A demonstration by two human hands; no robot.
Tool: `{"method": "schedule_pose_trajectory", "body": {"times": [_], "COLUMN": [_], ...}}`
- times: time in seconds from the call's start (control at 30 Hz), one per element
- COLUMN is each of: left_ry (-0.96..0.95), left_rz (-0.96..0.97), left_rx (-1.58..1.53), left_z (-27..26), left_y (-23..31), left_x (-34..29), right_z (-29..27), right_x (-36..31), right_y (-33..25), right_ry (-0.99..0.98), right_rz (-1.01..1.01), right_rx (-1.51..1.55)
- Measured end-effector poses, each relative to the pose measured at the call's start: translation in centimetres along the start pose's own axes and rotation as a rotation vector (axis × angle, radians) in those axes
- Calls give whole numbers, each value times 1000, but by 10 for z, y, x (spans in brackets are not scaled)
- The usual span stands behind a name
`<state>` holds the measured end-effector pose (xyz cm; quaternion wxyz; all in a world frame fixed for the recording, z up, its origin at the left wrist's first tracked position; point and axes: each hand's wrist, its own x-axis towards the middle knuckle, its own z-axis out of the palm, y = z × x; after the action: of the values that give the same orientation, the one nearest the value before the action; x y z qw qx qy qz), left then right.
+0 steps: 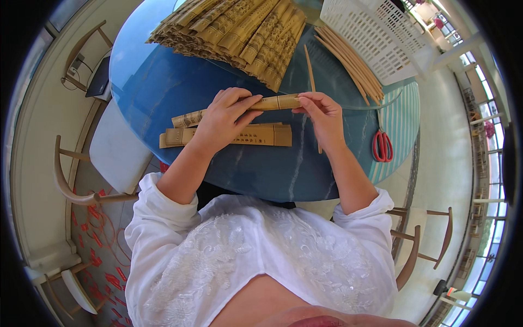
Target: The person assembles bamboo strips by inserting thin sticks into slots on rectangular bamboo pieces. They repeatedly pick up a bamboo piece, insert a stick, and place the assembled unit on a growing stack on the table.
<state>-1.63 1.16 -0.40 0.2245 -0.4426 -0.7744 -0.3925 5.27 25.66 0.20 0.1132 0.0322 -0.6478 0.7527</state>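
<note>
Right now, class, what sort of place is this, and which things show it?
Probably a dining room or café-like space: the rounded blue table, wooden-framed chairs and large windows suggest it.

One view here: head cam, left unit of the pair you're wearing. Looks down from your head and a bit forward, upright, your left on frame left. Your white blouse [185, 267] fills the bottom, closest to lens. Your left hand [224, 117] and right hand [323, 115] sit mid-range, above centre, over the blue table [256, 171]. Wide fisheye: windows [493, 256] bow along the right rim, corners black.
</note>
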Motion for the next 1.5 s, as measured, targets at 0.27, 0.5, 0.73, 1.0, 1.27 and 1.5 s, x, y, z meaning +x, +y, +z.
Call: {"method": "schedule_pose_trajectory", "body": {"times": [0.27, 0.5, 0.73, 1.0, 1.27, 1.5], "left_ry": [-4, 16, 151, 295, 357, 99], "left_rz": [82, 54, -5, 23, -179, -300], "left_rx": [102, 252, 372, 560, 822, 710], "left_z": [-4, -10, -21, -54, -76, -47], "left_y": [4, 9, -6, 1, -47, -96], "left_x": [6, 10, 9, 38, 125, 154], "right_z": [-1, -16, -47, -50, -31, -29], "right_x": [4, 8, 18, 21, 12, 12], "right_y": [-6, -12, -21, -19, -10, -9], "right_ry": [-24, 89, 218, 281, 206, 112], "right_rz": [274, 177, 80, 97, -207, -281], "right_rx": [216, 145, 227, 278, -793, -951]}}
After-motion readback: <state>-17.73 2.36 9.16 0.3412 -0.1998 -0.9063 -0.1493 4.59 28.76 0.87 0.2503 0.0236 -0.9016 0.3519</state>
